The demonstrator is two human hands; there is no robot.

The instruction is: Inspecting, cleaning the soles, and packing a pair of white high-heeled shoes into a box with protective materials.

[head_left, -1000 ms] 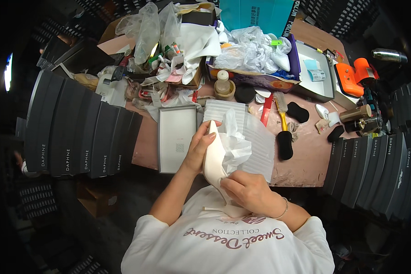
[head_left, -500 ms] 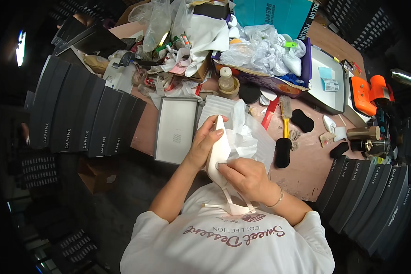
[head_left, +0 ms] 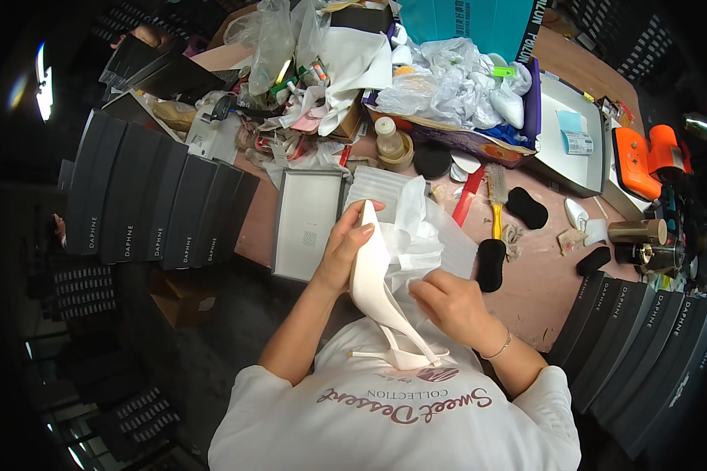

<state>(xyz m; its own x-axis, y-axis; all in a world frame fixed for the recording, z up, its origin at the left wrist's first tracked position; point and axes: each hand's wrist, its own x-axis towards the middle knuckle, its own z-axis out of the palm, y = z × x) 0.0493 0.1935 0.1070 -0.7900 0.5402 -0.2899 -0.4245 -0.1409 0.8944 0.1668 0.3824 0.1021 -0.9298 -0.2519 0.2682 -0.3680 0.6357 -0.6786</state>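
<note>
My left hand (head_left: 344,250) is closed around the pointed toe end of a white slingback high-heeled shoe (head_left: 371,276). The shoe slants toward me, its thin heel and ankle strap lying against my shirt. Just right of the shoe, my right hand (head_left: 454,308) has its fingers curled together, apart from the shoe. Whether anything small is pinched there is hidden. Crumpled white tissue paper (head_left: 410,235) lies beyond the shoe, close to the right fingertips. An open grey shoebox part (head_left: 308,224) with a pale inside rests to the left of my left hand.
Dark shoeboxes (head_left: 145,188) stand in a row at left, and more dark boxes (head_left: 636,345) at right. A yellow-handled brush (head_left: 496,196), a red strip (head_left: 469,195) and black pads (head_left: 491,265) lie on the pinkish table (head_left: 526,310). Behind stands a purple box (head_left: 463,140) of plastic bags.
My right hand has drawn away from the shoe's side toward the right. The left hand keeps its hold on the toe, and the shoe has turned slightly. The whole view has shifted a little.
</note>
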